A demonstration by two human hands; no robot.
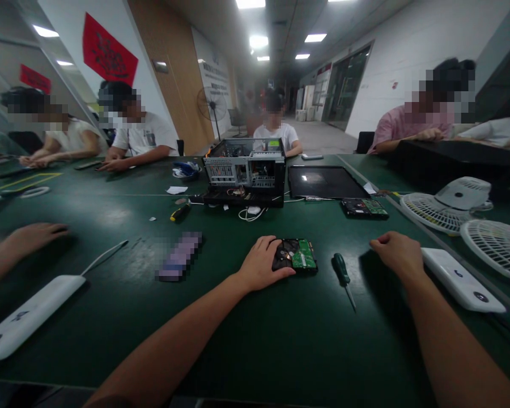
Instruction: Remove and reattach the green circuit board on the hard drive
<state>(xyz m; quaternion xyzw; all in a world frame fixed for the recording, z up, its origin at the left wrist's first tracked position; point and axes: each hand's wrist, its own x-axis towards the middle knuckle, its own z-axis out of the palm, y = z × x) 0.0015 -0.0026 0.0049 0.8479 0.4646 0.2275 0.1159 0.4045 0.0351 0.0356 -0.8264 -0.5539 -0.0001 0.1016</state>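
Note:
My left hand [260, 262] grips the near-left side of a hard drive [302, 256] lying on the green table [306, 351]. Its green circuit board faces up, and my fingers cover the left end. To the right, my right hand [397, 256] rests at the table with fingers curled and fingertips pressed together. Whether anything small is pinched there is hidden. Between the drive and my right hand lies a screwdriver [341, 269] with a dark green handle, its shaft pointing toward me.
An opened computer case [245, 178] stands ahead, beside a black panel [327, 182] and another hard drive [364, 208]. A yellow-black tool [179, 212], a phone [181, 256], white power banks [463, 279] and fans [433, 212] lie around. Another person's hand [34, 239] is at left.

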